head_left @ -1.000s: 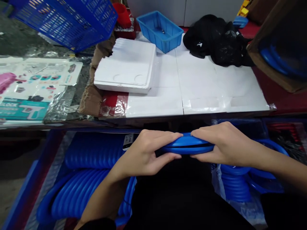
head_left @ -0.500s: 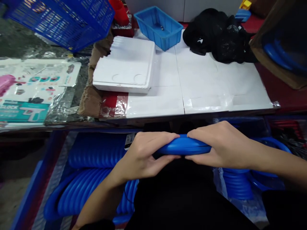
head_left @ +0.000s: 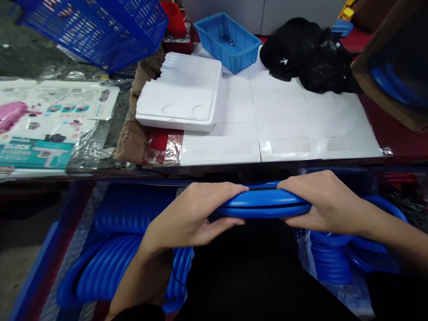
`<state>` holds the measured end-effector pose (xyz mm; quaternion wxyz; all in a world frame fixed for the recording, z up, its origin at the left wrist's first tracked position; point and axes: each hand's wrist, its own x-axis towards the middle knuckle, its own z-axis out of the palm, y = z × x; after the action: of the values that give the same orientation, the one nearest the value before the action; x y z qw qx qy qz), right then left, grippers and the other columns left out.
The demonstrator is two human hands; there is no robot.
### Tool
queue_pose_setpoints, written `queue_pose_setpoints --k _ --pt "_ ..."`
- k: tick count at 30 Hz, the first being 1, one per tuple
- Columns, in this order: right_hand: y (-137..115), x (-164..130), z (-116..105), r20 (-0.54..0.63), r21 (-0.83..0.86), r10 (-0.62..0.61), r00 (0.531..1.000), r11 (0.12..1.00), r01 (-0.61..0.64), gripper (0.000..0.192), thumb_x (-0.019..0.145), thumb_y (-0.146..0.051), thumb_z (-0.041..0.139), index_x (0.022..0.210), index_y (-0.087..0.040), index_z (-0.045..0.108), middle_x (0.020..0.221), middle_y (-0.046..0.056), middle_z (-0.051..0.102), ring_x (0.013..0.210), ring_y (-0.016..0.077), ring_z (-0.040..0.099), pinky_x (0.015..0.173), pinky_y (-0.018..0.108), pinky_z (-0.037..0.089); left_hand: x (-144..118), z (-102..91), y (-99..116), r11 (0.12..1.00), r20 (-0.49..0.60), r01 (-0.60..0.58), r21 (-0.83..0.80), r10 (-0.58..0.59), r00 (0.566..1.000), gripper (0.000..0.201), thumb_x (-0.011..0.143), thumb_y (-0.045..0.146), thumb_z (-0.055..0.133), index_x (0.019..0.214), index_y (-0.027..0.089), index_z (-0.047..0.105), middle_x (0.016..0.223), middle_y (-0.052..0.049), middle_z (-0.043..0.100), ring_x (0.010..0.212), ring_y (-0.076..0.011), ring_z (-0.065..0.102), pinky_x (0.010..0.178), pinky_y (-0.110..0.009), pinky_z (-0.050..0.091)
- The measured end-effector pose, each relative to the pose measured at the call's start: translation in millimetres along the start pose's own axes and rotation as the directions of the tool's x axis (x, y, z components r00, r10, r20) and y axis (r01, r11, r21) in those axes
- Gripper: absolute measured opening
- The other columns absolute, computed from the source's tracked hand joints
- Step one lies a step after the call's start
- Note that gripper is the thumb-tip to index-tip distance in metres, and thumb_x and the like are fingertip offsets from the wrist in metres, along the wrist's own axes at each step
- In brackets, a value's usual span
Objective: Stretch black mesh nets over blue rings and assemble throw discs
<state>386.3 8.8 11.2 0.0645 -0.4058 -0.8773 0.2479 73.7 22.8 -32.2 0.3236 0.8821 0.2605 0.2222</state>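
In front of my body I hold a glossy blue plastic ring (head_left: 265, 199) nearly edge-on, level. A dark gap runs along its edge between an upper and a lower layer, and its far rim shows behind. My left hand (head_left: 197, 214) pinches its left side, thumb and fingers above and below. My right hand (head_left: 316, 200) grips its right side the same way. Stacked blue rings (head_left: 110, 267) lie in rows below on the left. More blue rings (head_left: 331, 261) are piled below on the right, partly behind my right forearm.
Ahead is a workbench with a white top (head_left: 230, 145). On it are a white foam block (head_left: 180, 89), a light-blue bin (head_left: 236, 60) and black cloth (head_left: 301, 53). A blue basket (head_left: 110, 40) stands back left, a cardboard box (head_left: 364, 76) at right, printed packaging (head_left: 56, 120) far left.
My right hand has moved right along the ring, away from my left. More of the ring shows, and the gap between its layers now looks wider. The view has shifted slightly.
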Motion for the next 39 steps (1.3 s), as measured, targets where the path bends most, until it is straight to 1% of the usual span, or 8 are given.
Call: queue_pose_setpoints --k 6,11,16,21,26,32,36,39 --pt "0 -5 -6 0.043 0.011 0.035 0.998 0.999 -0.036 0.018 0.093 -0.038 0.073 0.101 -0.022 0.069 0.086 0.002 0.073 0.073 0.0182 0.067 0.065 0.029 0.039 1 8.0 5 0.995 -0.074 -0.066 0.07 0.071 0.995 0.049 0.102 0.031 0.068 0.148 0.022 0.056 0.122 -0.009 0.079 0.107 -0.0229 0.079 0.095 -0.029 0.061" --pt "-6 -5 -5 0.121 0.134 -0.018 0.992 0.991 0.001 0.047 0.096 -0.06 0.071 0.123 -0.023 0.067 0.098 0.004 0.075 0.08 0.0187 0.07 0.067 0.029 0.046 0 14.5 1 0.997 -0.033 -0.077 0.027 0.078 0.996 0.05 0.102 0.036 0.067 0.148 0.022 0.055 0.125 -0.01 0.078 0.111 -0.0244 0.078 0.097 -0.032 0.06" --pt "-14 -7 1 0.042 0.203 -0.012 0.999 0.979 0.003 0.043 0.103 -0.05 0.064 0.136 -0.021 0.064 0.109 0.008 0.077 0.09 0.0201 0.072 0.078 0.031 0.053 2 21.4 4 0.998 -0.044 -0.061 0.033 0.062 0.997 0.049 0.103 0.033 0.066 0.148 0.02 0.054 0.129 -0.012 0.076 0.115 -0.0257 0.076 0.098 -0.034 0.059" --pt "-14 -4 6 -0.022 0.251 0.015 1.0 0.968 -0.009 0.039 0.103 -0.048 0.066 0.13 -0.02 0.068 0.103 0.006 0.078 0.085 0.0187 0.071 0.077 0.03 0.052 -1 21.4 5 1.0 -0.046 -0.01 0.027 0.012 0.999 0.047 0.102 0.031 0.068 0.146 0.021 0.055 0.131 -0.009 0.074 0.118 -0.0243 0.074 0.102 -0.034 0.056" --pt "-15 -1 18 -0.006 0.138 -0.032 0.999 0.99 0.032 0.039 0.105 -0.052 0.059 0.122 -0.018 0.068 0.095 0.006 0.076 0.078 0.0178 0.069 0.067 0.029 0.045 -2 14.3 8 0.997 0.037 0.068 -0.019 -0.068 0.997 0.05 0.102 0.031 0.067 0.15 0.023 0.053 0.122 -0.007 0.076 0.109 -0.0217 0.075 0.095 -0.031 0.057" --pt "-13 -3 32 -0.065 -0.106 -0.152 0.986 0.984 0.145 0.048 0.111 -0.054 0.043 0.12 -0.012 0.064 0.087 0.006 0.074 0.069 0.0185 0.067 0.056 0.03 0.033 -1 13.8 9 1.0 0.014 0.013 0.007 -0.013 1.0 0.052 0.099 0.033 0.072 0.147 0.021 0.057 0.112 -0.006 0.077 0.095 -0.0199 0.075 0.076 -0.027 0.054" --pt "-6 -5 33 -0.078 -0.173 -0.217 0.973 0.964 0.201 0.051 0.111 -0.057 0.042 0.12 -0.011 0.063 0.085 0.005 0.073 0.066 0.019 0.068 0.053 0.03 0.032 2 14.3 10 0.999 0.043 -0.011 0.049 0.009 0.999 0.046 0.102 0.034 0.068 0.145 0.02 0.056 0.114 -0.006 0.077 0.094 -0.0192 0.076 0.075 -0.026 0.053" --pt "-8 -5 23 -0.041 -0.192 -0.225 0.973 0.958 0.214 0.054 0.109 -0.059 0.048 0.128 -0.01 0.06 0.092 0.008 0.075 0.07 0.0203 0.07 0.055 0.03 0.037 6 6.2 22 0.989 0.064 -0.058 0.139 0.05 0.997 0.043 0.106 0.037 0.062 0.144 0.018 0.054 0.114 -0.007 0.078 0.09 -0.0198 0.077 0.071 -0.028 0.053"
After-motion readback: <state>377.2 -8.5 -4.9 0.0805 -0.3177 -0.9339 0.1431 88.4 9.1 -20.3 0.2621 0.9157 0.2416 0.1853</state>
